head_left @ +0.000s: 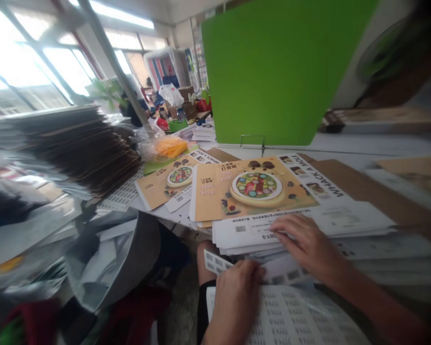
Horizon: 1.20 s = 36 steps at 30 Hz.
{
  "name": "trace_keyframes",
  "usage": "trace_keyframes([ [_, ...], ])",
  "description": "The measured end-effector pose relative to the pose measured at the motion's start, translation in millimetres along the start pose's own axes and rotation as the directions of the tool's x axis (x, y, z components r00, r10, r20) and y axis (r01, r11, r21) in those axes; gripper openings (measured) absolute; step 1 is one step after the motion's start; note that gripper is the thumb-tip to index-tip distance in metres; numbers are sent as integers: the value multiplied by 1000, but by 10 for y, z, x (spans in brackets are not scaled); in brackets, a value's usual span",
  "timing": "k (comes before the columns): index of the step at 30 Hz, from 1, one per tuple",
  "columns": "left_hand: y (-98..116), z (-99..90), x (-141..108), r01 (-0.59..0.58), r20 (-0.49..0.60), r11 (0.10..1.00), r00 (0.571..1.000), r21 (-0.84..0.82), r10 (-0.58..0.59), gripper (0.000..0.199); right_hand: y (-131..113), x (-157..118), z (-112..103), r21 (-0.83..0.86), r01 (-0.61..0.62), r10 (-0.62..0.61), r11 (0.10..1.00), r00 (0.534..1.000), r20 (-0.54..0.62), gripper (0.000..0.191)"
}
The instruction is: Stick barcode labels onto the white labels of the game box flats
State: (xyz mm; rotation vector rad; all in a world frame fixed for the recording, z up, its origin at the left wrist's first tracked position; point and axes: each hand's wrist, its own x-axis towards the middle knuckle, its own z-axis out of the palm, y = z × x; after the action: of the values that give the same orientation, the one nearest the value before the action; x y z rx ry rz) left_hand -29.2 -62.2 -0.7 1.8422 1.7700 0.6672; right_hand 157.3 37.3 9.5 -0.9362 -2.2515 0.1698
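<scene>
Running this remotely, two bare hands in view. My left hand (237, 292), bottom centre of the frame, has its fingers curled in, grip looks closed on a barcode strip (215, 262); strip sticks out past both sides of the hand, exact finger contact hidden. My right hand (309, 242), right of centre, has its fingertips down on a white printed panel (242, 237); thumb and forefinger are close together, but can't tell if anything thin is pinched there.

Key relation: the panel lies up and to the right of the left grip, directly under the right fingertips, so the right hand is nearer to it; the left is the one at the strip. Strip's long axis is a shallow diagonal, centre down to lower right, roughly along the panel's near edge and just below it. Panel's long axis runs across the frame.

Label sheet (290, 316) at bottom centre-right, below the strip. Panel tops a pile on the worktop (352, 146). Beyond it, mid-frame, a flat orange printed box (210, 203). Grey bin (143, 254) lower left, paper inside; green board (273, 72) upper right.
</scene>
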Motion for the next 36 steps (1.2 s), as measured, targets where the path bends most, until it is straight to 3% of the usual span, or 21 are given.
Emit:
trace_keyframes([
  [4,59,49,48,-61,1,990,998,-129,62,14,-237,-330,-179,74,34,-36,997,999,27,16],
  [8,114,73,91,-54,24,989,998,-135,58,16,-312,-570,-215,90,-19,21,996,1000,-23,18],
  [12,134,88,93,-66,12,986,998,-150,69,15,-279,-731,-242,150,-120,101,981,987,128,15],
  [14,154,101,88,-71,25,983,997,-170,77,15,-275,-780,-256,181,-184,133,966,956,260,16],
  [18,201,132,92,-89,58,973,993,-215,104,16,-283,-836,-300,245,-337,184,909,851,492,28],
  [21,209,136,102,-73,78,983,993,-168,87,15,-209,-881,-374,268,-431,219,862,792,569,25],
  [24,206,144,103,-43,78,999,996,7,42,16,-68,-940,-462,243,-457,238,856,764,599,24],
  [26,207,175,95,-37,79,990,997,137,26,16,-7,-968,-496,216,-442,244,871,770,589,23],
  [29,210,248,75,-60,66,965,997,257,44,14,-34,-962,-464,200,-380,228,903,819,526,19],
  [33,207,305,47,-105,31,949,994,296,100,15,-171,-916,-291,231,-307,202,923,900,387,18],
  [36,203,300,33,-114,20,948,993,298,114,15,-221,-924,-164,220,-298,219,929,921,321,15],
])
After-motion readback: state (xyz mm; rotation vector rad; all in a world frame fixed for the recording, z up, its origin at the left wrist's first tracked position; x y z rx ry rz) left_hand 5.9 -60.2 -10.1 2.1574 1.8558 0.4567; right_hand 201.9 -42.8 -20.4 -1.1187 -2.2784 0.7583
